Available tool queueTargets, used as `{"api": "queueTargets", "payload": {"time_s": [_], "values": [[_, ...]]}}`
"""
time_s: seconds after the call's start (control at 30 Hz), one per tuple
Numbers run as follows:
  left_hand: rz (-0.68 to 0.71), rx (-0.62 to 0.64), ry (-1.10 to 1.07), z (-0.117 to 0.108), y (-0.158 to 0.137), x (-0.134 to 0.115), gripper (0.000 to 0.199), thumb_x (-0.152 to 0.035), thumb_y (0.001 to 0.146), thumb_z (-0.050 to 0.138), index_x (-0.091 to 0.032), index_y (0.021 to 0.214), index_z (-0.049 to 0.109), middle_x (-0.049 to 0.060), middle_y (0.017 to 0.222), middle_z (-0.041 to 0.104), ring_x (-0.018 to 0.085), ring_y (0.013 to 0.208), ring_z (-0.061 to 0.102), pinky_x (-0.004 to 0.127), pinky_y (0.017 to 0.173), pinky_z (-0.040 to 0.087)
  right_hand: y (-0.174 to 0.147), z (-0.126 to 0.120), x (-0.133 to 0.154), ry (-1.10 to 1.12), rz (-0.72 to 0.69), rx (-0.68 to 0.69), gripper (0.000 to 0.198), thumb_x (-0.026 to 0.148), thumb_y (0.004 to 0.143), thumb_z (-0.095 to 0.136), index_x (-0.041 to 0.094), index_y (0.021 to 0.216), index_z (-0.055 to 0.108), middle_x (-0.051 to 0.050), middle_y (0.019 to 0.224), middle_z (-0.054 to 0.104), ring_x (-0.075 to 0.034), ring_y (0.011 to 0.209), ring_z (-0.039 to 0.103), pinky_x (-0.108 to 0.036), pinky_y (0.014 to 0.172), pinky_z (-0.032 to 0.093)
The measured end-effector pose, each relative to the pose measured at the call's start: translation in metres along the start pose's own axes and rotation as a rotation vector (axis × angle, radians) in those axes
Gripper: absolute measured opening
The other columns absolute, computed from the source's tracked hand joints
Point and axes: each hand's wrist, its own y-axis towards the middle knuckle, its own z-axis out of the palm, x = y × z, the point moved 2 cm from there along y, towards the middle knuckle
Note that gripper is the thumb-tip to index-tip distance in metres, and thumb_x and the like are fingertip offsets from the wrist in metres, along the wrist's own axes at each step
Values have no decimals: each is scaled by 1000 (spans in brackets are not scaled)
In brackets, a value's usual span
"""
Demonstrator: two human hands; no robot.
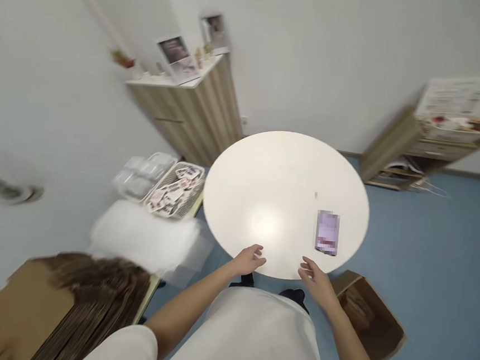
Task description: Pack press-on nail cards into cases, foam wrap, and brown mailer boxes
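A round white table point(261, 176) stands right in front of me. My left hand point(250, 260) hovers at its near edge, fingers apart, with nothing in it. To the right, my right hand point(314, 276) is also at the near edge, fingers spread and holding nothing. Just beyond that hand, a phone-shaped thing point(327, 232) lies on the tabletop, its face blurred into purple blocks. A tiny speck point(316, 194) shows on the table above it.
At left are a white basket of printed cards point(176, 188), clear plastic packs point(143, 174), white sheets point(147, 233) and stacked brown cardboard point(98, 307). An open cardboard box point(370, 320) sits on the floor at right. Behind stand a wooden cabinet point(199, 115) and a shelf unit point(390, 143).
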Motion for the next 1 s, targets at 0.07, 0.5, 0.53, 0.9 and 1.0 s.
{"api": "queueTargets", "payload": {"time_s": [0.07, 0.5, 0.53, 0.9, 1.0], "values": [[-30, -84, -48, -24, -12, 24, 56, -46, 72, 52, -18, 119, 45, 11, 116, 52, 18, 89, 56, 29, 77, 44, 16, 27, 38, -80, -66, 96, 52, 43, 79, 43, 21, 126, 40, -9, 117, 56, -20, 100, 57, -32, 81, 45], [-278, -294, -228, -80, -81, 95, 67, -57, 68, 52, -19, 122, 43, 13, 124, 50, 27, 105, 51, 36, 85, 41, 58, 106, 135, -682, -331, 622, 55, 38, 79, 42, 20, 130, 37, -8, 130, 46, -24, 118, 43, -36, 94, 37], [-285, -290, -236, -82, -84, 94, 68, -59, 67, 52, -20, 122, 43, 13, 124, 49, 27, 106, 51, 36, 84, 41, 66, 108, 137, -694, -345, 633, 55, 38, 79, 42, 19, 130, 37, -9, 130, 46, -24, 118, 43, -37, 94, 36], [-301, -475, -243, -140, -105, 97, 67, -57, 70, 50, -22, 126, 40, 10, 128, 46, 27, 111, 48, 34, 86, 40, 123, 160, 189, -725, -524, 685, 52, 38, 80, 43, 19, 128, 41, -10, 127, 49, -25, 112, 49, -37, 92, 38], [-261, -599, -218, -176, -108, 108, 62, -52, 72, 50, -19, 124, 42, 12, 124, 49, 25, 107, 51, 33, 85, 42, 137, 190, 219, -743, -593, 665, 49, 35, 80, 43, 19, 127, 42, -10, 125, 50, -26, 109, 51, -38, 90, 39]]}}
